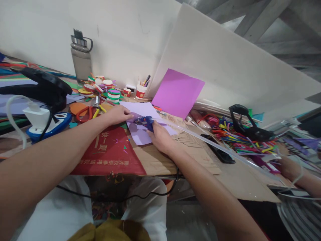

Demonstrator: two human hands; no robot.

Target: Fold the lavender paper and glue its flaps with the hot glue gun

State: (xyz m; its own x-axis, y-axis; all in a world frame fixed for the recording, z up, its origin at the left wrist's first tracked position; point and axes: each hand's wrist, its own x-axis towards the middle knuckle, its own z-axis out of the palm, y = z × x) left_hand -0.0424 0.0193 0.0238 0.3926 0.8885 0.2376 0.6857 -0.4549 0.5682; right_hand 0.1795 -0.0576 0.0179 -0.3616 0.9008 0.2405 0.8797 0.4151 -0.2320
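Observation:
My right hand [162,138] is closed around a blue hot glue gun [147,122]. A long clear glue stick [215,143] runs out of its back, far to the right. The gun's nozzle end points left, over a folded lilac sheet of paper [141,135]. My left hand [119,115] has its fingertips together at the left edge of that paper, close to the nozzle. Whatever lies under those fingertips is hidden. Beneath the paper's left side is a red printed sheet [112,152]. A black cord [150,194] hangs below the table edge, across my lap.
Red-handled scissors [85,114], yellow-handled pliers [96,112] and a blue power strip [54,125] lie left. Tape rolls [107,83] and a bottle [81,62] stand behind. A purple sheet [179,92] leans on the panel. A phone [218,150] and another person's hand [291,167] are right.

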